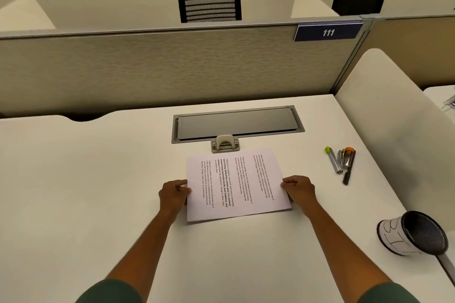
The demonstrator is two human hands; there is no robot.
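Note:
A thin stack of printed white sheets (236,184) lies on the white desk (98,179), turned sideways so the text runs top to bottom. My left hand (173,195) grips the stack's left edge, thumb on top. At the right edge my right hand (299,189) holds the stack the same way. A small beige hole punch (224,143) stands just beyond the far edge of the sheets.
A grey cable-tray lid (236,123) is set into the desk behind the punch. Staplers and a pen (342,162) lie to the right. A mesh pen cup (413,233) lies tipped over at the near right. A partition panel (172,66) with sign 111 closes the back.

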